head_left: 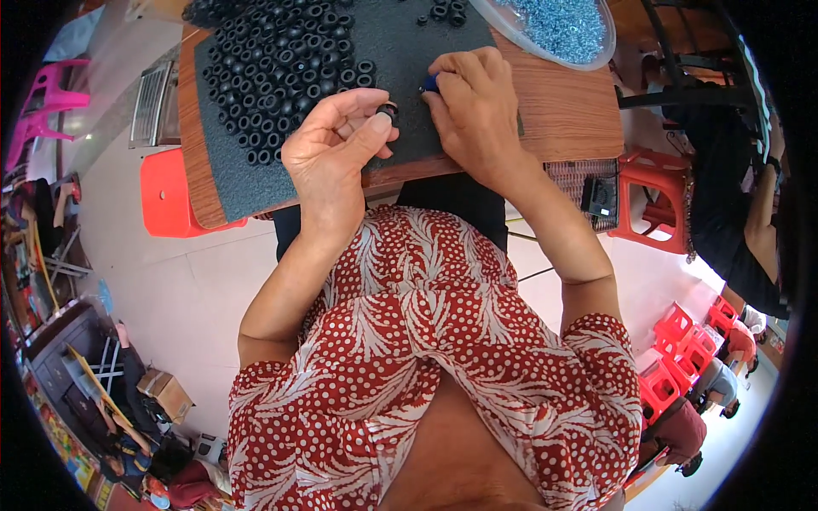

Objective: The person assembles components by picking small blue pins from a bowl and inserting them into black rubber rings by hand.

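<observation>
A small black ring (388,110) sits pinched between thumb and fingers (368,95) of the left hand (328,149), raised just above the near edge of the dark foam mat (400,51). Beside it, the right hand (477,111) presses down on the mat, its fingers closed around a small blue piece (431,83) (mostly hidden). Farther out, a heap of black rings (277,64) covers the mat's left part on the wooden bench (567,111). Beyond lies a clear tray of pale blue bits (562,25).
</observation>
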Demonstrator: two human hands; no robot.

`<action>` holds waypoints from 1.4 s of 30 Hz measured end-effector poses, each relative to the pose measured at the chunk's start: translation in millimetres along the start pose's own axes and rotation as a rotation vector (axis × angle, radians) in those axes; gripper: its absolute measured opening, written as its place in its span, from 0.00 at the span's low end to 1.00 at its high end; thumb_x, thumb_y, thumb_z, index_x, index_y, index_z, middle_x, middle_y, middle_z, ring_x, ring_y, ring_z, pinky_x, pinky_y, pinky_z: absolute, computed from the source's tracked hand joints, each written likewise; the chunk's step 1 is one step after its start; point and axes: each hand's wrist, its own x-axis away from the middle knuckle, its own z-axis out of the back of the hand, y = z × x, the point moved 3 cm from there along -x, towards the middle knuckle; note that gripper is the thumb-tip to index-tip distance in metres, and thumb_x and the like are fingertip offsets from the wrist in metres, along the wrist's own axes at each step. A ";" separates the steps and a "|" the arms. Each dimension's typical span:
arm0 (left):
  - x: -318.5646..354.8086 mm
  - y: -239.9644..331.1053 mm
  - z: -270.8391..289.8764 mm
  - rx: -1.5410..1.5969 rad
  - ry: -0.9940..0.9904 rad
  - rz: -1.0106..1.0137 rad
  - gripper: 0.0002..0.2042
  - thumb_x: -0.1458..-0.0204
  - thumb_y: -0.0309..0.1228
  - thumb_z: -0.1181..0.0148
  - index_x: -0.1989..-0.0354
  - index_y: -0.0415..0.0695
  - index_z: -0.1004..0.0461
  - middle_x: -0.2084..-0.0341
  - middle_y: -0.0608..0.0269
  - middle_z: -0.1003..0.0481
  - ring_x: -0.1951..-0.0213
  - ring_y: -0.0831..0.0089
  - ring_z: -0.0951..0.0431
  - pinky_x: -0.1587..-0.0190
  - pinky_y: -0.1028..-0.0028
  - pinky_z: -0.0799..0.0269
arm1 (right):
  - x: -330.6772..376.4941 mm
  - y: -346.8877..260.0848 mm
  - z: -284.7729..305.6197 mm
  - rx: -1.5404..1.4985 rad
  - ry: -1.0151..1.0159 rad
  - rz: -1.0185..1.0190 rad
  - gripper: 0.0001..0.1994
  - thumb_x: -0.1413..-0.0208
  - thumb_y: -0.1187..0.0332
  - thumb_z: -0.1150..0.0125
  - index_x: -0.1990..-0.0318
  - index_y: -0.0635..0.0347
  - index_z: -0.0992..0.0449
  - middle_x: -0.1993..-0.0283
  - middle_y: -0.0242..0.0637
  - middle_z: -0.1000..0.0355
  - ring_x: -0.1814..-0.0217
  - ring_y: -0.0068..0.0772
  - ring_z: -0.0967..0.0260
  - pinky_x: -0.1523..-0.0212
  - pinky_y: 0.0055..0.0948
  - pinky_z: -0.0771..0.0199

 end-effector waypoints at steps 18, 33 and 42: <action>0.7 1.7 -4.8 -0.083 -0.106 -0.024 0.11 0.53 0.16 0.43 0.59 0.36 0.27 0.68 0.64 0.26 0.69 0.83 0.27 0.66 0.84 0.31 | -1.7 -12.8 29.9 -0.599 -0.159 -0.355 0.09 0.56 0.73 0.37 0.70 0.67 0.30 0.74 0.43 0.34 0.76 0.36 0.35 0.75 0.29 0.35; 1.4 -2.4 -8.5 0.088 -0.207 0.114 0.12 0.55 0.17 0.40 0.60 0.33 0.28 0.68 0.61 0.26 0.69 0.78 0.26 0.64 0.81 0.28 | -0.1 -15.8 23.7 -1.087 -0.209 -0.797 0.09 0.54 0.70 0.36 0.76 0.67 0.28 0.77 0.32 0.28 0.76 0.15 0.35 0.77 0.18 0.33; -2.0 -6.1 -18.9 0.322 -0.183 0.199 0.12 0.53 0.18 0.43 0.59 0.32 0.29 0.69 0.58 0.25 0.70 0.75 0.26 0.63 0.79 0.27 | 8.9 -15.7 20.3 -1.167 -0.128 -0.951 0.10 0.52 0.67 0.37 0.77 0.66 0.27 0.78 0.33 0.28 0.78 0.15 0.34 0.79 0.14 0.37</action>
